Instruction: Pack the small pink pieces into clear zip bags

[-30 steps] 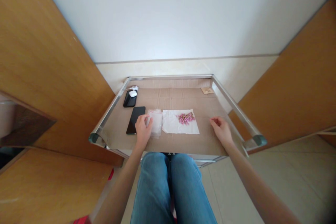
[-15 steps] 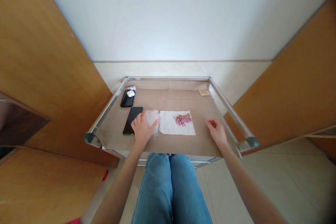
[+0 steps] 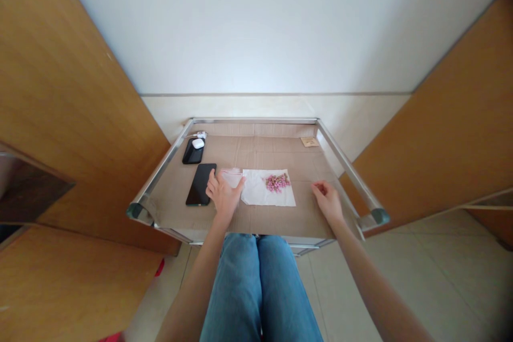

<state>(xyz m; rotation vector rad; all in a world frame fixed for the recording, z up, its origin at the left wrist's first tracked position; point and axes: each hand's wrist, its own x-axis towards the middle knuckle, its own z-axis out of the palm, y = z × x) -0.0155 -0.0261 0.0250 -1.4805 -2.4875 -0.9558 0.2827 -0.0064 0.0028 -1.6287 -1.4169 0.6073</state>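
My left hand [image 3: 224, 195] is open over a clear plastic bag [image 3: 231, 173], its thumb and fingers spread. The thumb lies by the left edge of a white paper sheet [image 3: 252, 189]; I cannot tell how firmly the hand touches the bag, much of which it covers. Small pink dried flower buds [image 3: 276, 183] lie heaped on the sheet's right half. To the right of the paper, my right hand [image 3: 328, 202] rests on the cardboard [image 3: 256, 219] with its fingers curled together. What they hold, if anything, is hidden.
A dark phone [image 3: 200, 186] lies just left of my left hand. Behind it are a black tray-like item [image 3: 193, 153], a white earbud case [image 3: 197, 143] and a white plug [image 3: 200, 134]. A small tan packet [image 3: 309, 141] sits at the back right. Metal rails [image 3: 348, 157] edge the cardboard-lined surface.
My left hand has shifted slightly right over the plastic bag, and its fingers have spread and lifted. The view has moved a little; my right hand keeps its curled shape beside the paper.
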